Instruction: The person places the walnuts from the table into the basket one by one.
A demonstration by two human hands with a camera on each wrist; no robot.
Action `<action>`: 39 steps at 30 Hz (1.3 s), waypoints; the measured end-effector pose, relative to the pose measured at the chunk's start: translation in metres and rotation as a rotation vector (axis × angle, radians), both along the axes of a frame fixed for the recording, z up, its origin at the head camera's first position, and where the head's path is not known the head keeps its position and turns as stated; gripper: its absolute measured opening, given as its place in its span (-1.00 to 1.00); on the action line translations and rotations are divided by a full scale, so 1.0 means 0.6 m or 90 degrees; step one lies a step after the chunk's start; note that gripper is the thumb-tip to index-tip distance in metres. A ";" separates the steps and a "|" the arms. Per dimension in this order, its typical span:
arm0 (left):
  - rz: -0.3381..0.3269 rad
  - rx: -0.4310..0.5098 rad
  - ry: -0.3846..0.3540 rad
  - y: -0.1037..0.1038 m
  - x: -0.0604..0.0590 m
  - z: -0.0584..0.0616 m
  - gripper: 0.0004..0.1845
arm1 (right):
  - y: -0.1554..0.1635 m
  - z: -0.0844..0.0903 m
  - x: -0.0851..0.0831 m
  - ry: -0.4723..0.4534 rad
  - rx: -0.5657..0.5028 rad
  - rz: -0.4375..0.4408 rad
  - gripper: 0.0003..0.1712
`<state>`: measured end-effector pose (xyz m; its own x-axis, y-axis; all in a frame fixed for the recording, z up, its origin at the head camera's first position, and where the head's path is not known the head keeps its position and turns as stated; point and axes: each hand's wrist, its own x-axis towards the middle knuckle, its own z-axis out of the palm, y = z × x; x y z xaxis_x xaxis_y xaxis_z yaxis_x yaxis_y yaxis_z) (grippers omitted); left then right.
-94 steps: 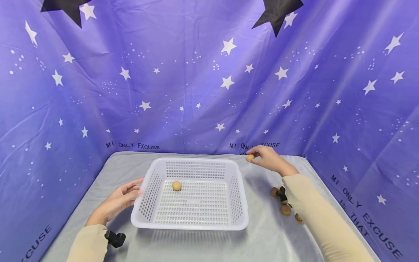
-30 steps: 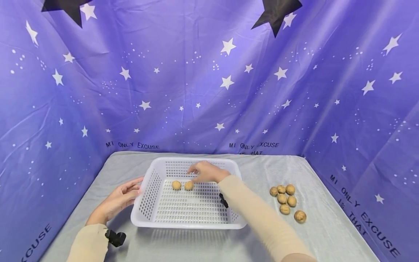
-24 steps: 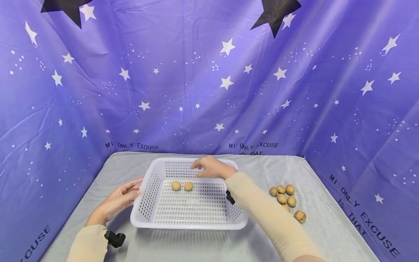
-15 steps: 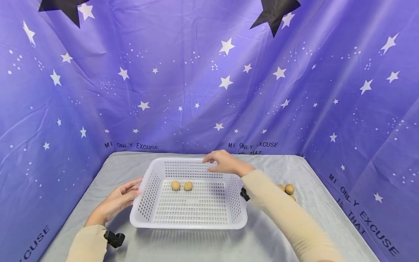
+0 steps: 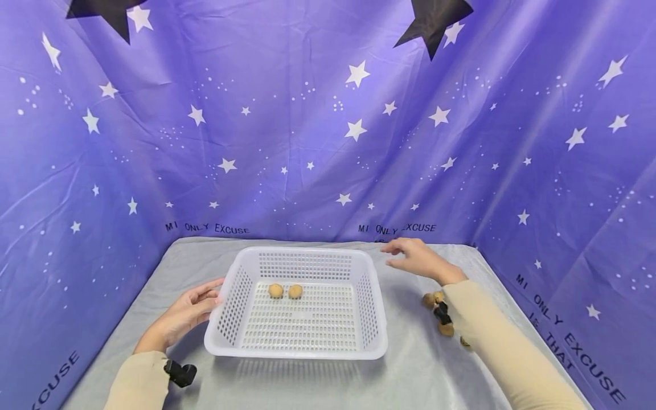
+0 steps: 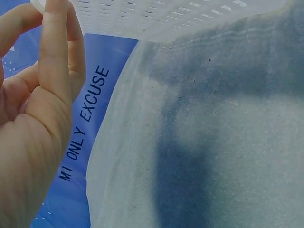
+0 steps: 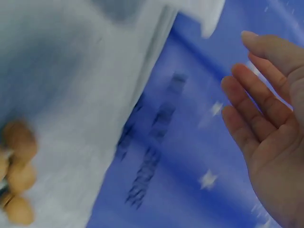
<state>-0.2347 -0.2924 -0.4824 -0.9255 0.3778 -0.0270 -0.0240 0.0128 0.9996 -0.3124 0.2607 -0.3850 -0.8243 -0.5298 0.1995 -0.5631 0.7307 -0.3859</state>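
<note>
A white perforated basket [image 5: 241, 336] stands in the middle of the grey-covered table [image 5: 410, 376]. Two walnuts [image 5: 276, 291] [image 5: 295, 291] lie side by side on its floor. My left hand [image 5: 191, 310] rests with straight fingers [image 6: 57, 42] against the basket's left wall [image 6: 156, 19]. My right hand [image 5: 414, 257] hovers empty, fingers [image 7: 256, 90] spread, above the table to the right of the basket's far corner. Below it several loose walnuts [image 5: 429, 300] lie on the table [image 7: 57, 95], partly hidden by my right sleeve; the right wrist view shows them [image 7: 16, 142] blurred at lower left.
A purple star-printed cloth [image 5: 328, 125] walls in the table at the back and on both sides. Black wrist-camera mounts show at my left sleeve [image 5: 180, 374] and my right wrist [image 5: 441, 312].
My right hand set a second walnut beside the first in the basket, let go, and drew back to the right, out over the basket's rim. My left hand has stayed at the wall.
</note>
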 end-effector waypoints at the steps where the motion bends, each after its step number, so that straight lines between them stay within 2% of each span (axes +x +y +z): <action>1: 0.001 -0.001 0.002 0.000 0.000 0.000 -0.31 | 0.017 -0.004 0.002 -0.001 0.002 -0.008 -0.64; 9: -0.016 0.012 0.004 -0.002 0.001 0.000 -0.33 | 0.143 -0.041 0.026 -0.005 -0.003 -0.094 -0.66; 13: -0.010 0.009 0.001 -0.002 0.000 0.000 -0.32 | 0.194 -0.061 0.038 -0.050 -0.009 -0.158 -0.64; 17: -0.005 0.008 -0.002 -0.003 -0.001 0.000 -0.32 | 0.230 -0.082 0.048 -0.102 -0.037 -0.182 -0.62; 23: -0.009 0.014 -0.001 -0.003 -0.001 -0.001 -0.32 | 0.258 -0.111 0.059 -0.160 -0.062 -0.202 -0.53; 30: -0.007 0.011 0.003 0.000 -0.001 -0.003 -0.33 | 0.269 -0.136 0.066 -0.229 -0.050 -0.240 -0.46; 39: 0.004 0.006 0.001 0.000 0.001 -0.004 -0.33 | 0.267 -0.150 0.067 -0.214 -0.052 -0.252 -0.48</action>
<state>-0.2344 -0.2926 -0.4850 -0.9277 0.3727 -0.0220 -0.0227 0.0026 0.9997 -0.2721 0.4208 -0.4751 -0.9838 -0.1591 -0.0823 -0.0860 0.8227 -0.5619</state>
